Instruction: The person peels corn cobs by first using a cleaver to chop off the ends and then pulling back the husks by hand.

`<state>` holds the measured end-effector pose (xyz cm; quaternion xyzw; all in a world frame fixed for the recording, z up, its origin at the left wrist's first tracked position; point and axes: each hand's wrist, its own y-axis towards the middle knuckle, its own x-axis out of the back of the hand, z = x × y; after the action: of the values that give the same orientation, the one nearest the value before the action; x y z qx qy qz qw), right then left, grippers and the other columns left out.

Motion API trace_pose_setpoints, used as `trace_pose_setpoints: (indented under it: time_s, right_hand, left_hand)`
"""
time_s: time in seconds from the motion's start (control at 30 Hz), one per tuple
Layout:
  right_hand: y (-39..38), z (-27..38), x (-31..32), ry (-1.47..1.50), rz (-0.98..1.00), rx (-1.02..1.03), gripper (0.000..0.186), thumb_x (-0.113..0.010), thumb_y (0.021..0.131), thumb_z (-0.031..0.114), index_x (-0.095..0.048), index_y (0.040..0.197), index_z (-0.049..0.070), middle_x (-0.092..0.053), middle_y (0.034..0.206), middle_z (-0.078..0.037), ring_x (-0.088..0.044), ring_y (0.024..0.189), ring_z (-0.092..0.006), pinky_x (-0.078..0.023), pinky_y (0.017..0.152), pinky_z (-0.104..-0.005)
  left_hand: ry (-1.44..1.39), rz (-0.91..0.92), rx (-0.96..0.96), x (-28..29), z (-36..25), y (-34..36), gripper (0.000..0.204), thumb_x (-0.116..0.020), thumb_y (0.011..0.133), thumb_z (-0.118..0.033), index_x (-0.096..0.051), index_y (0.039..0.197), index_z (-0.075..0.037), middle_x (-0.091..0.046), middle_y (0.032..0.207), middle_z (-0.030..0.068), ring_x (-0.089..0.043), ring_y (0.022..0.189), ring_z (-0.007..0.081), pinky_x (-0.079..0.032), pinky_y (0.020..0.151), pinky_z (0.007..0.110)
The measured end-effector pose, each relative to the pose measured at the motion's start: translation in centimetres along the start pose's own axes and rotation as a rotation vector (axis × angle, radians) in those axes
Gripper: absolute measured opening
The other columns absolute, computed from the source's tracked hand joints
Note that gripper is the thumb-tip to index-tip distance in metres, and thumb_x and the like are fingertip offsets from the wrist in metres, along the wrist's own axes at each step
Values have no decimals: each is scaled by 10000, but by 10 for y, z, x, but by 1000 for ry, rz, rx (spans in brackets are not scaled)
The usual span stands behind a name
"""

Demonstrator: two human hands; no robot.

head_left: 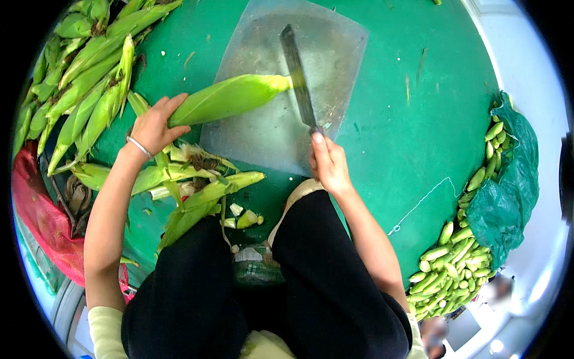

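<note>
Much crowding on left and right, work in the middle

Corn ear [227,99], green husk on, lies lengthwise left to right, its right part over a translucent board [257,143]. Left hand [156,124] grips its left end, fingers on the far side, thumb on the near. Right hand [330,163] closed round the handle of a dark knife [297,75]; blade points far and crosses the ear's narrow right end. Cannot tell whether it has cut in.

Tightest on the left. Large pile of husked corn [84,72] fills the far left, stalks reaching close to the left hand. Loose husks and ears [203,194] lie under and beside the left wrist, running near toward the dark-trousered knees [185,293], their right tips close to the board's near edge. Small cut pieces [246,219] between the knees and the board. Red bag [45,215] at the near left, beyond the left forearm.

Right side more open close to the hand: thin white string [421,203] loose on the green surface [430,131], well apart from the knife. Farther right, a heap of small green ears [451,269], partly covered by a dark green bag [508,179]. Scraps dot the surface on the far side.
</note>
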<state>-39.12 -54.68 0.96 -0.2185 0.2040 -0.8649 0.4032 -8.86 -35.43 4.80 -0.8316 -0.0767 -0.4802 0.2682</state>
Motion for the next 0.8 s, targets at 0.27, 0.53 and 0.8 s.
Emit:
trace_pose_setpoints:
  time_s: [0.27,0.53,0.8]
  right_hand:
    - [-29,90,14,227,-138,339,593,-412,852,623,-466,633,74,-433,498,6,-402,408,-87,-303,371,-223]
    - [19,-7,-21,-7,-30,55,512,-389,933,462,-477,644,49,-432,468,-20,-429,365,-122,-350,361,-279]
    - [-11,-11,-33,217,195,-305,544,-419,873,584,-439,675,78,-400,485,6,-387,367,-89,-300,332,-242]
  left_hand:
    - [70,30,43,1,10,-1,630,-692,724,-236,-427,1283,-112,-539,1144,206,-497,1064,395,-430,868,422]
    - [-61,36,15,1,4,7,606,-725,698,-154,-470,1236,-40,-560,1156,178,-547,1045,325,-418,904,365]
    - [241,64,-115,51,36,30,698,-754,601,-54,-483,1244,-86,-546,1149,107,-459,1123,307,-343,984,408]
